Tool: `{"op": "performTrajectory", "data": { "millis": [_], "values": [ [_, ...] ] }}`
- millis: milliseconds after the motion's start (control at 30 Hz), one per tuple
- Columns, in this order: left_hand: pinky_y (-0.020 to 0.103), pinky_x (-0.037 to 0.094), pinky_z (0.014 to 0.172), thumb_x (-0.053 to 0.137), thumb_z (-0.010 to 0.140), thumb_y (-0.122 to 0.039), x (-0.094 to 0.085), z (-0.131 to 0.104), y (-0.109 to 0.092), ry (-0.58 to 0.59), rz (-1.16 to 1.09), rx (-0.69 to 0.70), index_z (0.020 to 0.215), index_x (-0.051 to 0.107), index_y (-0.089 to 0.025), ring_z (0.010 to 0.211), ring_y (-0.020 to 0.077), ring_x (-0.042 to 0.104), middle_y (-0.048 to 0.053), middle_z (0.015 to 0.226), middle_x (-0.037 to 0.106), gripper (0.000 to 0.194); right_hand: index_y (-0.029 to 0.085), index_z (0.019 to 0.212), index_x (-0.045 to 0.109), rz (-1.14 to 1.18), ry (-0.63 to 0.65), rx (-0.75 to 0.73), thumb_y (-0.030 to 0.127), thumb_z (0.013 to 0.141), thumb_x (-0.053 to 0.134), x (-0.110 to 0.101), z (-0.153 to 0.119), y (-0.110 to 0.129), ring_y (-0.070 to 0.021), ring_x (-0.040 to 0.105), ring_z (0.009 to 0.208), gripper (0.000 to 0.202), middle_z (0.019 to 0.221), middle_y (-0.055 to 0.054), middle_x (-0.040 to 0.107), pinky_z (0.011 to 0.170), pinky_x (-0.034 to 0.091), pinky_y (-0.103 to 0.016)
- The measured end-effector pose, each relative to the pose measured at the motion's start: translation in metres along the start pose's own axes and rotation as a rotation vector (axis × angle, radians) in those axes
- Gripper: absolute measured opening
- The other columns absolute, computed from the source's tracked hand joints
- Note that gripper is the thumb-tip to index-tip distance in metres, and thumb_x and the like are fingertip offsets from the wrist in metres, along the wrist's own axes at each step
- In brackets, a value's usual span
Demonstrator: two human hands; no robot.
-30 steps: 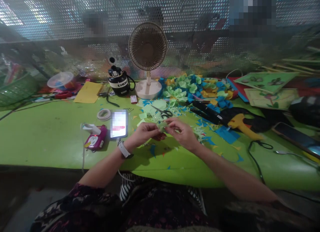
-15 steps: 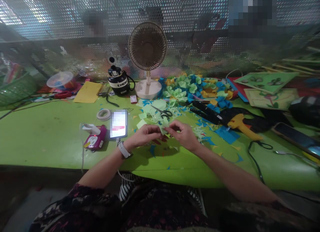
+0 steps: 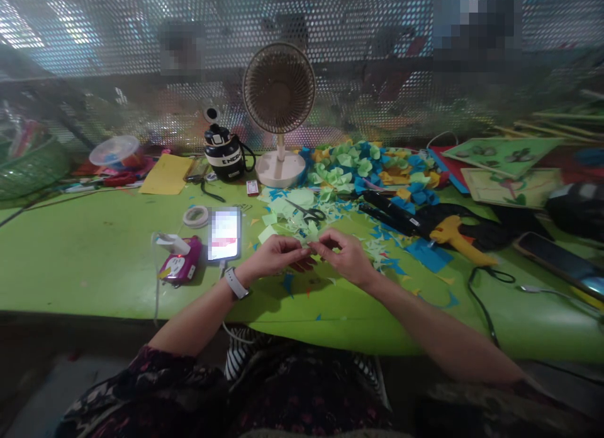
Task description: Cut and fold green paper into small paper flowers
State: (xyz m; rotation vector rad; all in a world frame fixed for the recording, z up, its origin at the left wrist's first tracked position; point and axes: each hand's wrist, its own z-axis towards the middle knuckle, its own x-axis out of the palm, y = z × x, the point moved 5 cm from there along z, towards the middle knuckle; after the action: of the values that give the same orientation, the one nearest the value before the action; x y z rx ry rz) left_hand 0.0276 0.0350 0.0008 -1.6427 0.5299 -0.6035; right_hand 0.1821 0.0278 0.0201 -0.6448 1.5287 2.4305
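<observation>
My left hand (image 3: 274, 254) and my right hand (image 3: 344, 257) meet fingertip to fingertip over the green table (image 3: 94, 255). Between them they pinch a small light-green paper piece (image 3: 312, 245), mostly hidden by the fingers. A white watch (image 3: 234, 282) sits on my left wrist. Just beyond my hands lie scissors (image 3: 306, 211) on loose green and blue paper scraps (image 3: 283, 206). A heap of folded green, blue and yellow paper flowers (image 3: 363, 167) lies further back.
A phone (image 3: 224, 233) and a pink device (image 3: 179, 267) lie left of my hands, a tape roll (image 3: 195, 216) behind them. A desk fan (image 3: 279, 111) and black bottle (image 3: 225, 153) stand at the back. A yellow glue gun (image 3: 455, 235), black cables and another phone (image 3: 557, 255) lie right.
My hands have sunk slightly toward the table and closed tighter together, so the green paper piece shows less between the fingers. Nothing else has moved.
</observation>
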Motion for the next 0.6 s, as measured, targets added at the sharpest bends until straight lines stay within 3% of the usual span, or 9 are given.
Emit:
{"op": "performTrajectory", "data": {
  "millis": [333,400,500,600],
  "values": [
    [0.029,0.060,0.073,0.072,0.077,-0.052,-0.003,0.000,0.001,-0.022,0.026,-0.011,0.080,0.069,-0.009,0.072,0.0155,0.073,0.012,0.083,0.076,0.043,0.021,0.079,0.050,0.084,-0.007,0.117,0.059,0.082,0.062,-0.001,0.000,-0.001,-0.0124,0.050,0.058,0.039,0.066,0.002,0.055,0.055,0.039,-0.026],
    [0.028,0.060,0.072,0.072,0.076,-0.053,-0.002,0.000,0.001,-0.011,0.016,-0.024,0.079,0.068,-0.010,0.071,0.0152,0.073,0.012,0.083,0.076,0.043,0.021,0.081,0.048,0.080,0.051,0.143,0.059,0.084,0.059,0.001,0.000,-0.002,-0.0116,0.047,0.055,0.039,0.065,0.003,0.052,0.052,0.036,-0.026],
    [0.027,0.060,0.070,0.072,0.076,-0.052,0.000,0.000,0.002,0.011,0.000,-0.042,0.078,0.067,-0.011,0.070,0.0148,0.072,0.011,0.083,0.075,0.042,0.022,0.070,0.042,-0.003,0.186,0.083,0.056,0.092,0.047,0.008,-0.001,0.001,-0.0110,0.040,0.052,0.041,0.057,0.004,0.043,0.052,0.031,-0.026],
    [0.025,0.059,0.067,0.072,0.077,-0.051,0.001,-0.001,0.002,0.017,-0.015,-0.059,0.078,0.066,-0.012,0.070,0.0147,0.072,0.010,0.081,0.075,0.040,0.023,0.064,0.035,-0.077,0.171,0.006,0.052,0.095,0.038,0.011,-0.003,0.005,-0.0113,0.036,0.051,0.043,0.054,0.004,0.038,0.053,0.029,-0.027]
  ]
}}
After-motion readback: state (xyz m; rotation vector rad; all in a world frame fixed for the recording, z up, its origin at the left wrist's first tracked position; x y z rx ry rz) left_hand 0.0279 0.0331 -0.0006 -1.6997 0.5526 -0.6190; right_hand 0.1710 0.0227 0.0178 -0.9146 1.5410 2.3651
